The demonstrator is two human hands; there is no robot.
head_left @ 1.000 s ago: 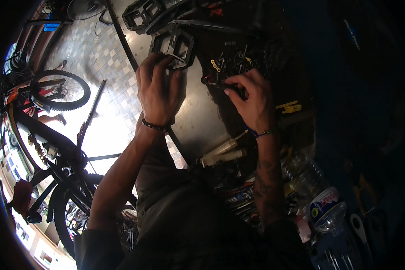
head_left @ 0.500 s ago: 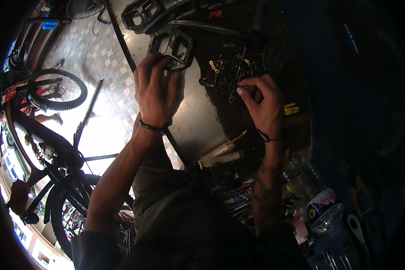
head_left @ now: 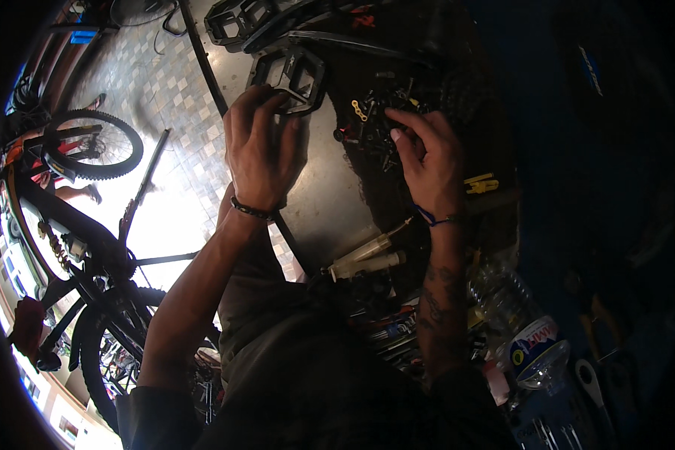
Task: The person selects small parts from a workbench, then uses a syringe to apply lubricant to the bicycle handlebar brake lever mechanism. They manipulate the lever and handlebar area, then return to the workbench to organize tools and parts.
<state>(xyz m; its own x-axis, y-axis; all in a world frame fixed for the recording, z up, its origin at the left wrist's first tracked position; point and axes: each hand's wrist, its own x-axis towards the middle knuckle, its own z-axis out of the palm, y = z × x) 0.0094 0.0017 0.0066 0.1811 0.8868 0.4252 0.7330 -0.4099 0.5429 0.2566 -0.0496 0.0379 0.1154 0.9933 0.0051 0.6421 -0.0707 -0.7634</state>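
Note:
My left hand (head_left: 262,150) has curled fingers at the lower edge of a black bicycle pedal (head_left: 298,73); whatever lies under the fingertips is hidden. My right hand (head_left: 427,156), thumb and forefinger apart, is over a pile of small dark bolts and fittings (head_left: 375,135) on the dark, stained part of a metal tray (head_left: 322,172). A small gold link-shaped piece (head_left: 358,111) lies in the pile. A second black pedal (head_left: 232,24) is farther back, beside long curved black parts (head_left: 352,45).
Bicycles (head_left: 94,145) stand at left on the tiled floor (head_left: 157,97), with someone's legs (head_left: 82,191) beyond. Two pale syringe-like tools (head_left: 364,255) lie below the pile. A yellow tool (head_left: 481,184), a plastic bottle (head_left: 536,341) and hand tools (head_left: 600,322) are at right.
My right hand went rightward and down, then back up and slightly left; its pinch on a small dark piece has opened. My left hand has shifted only slightly.

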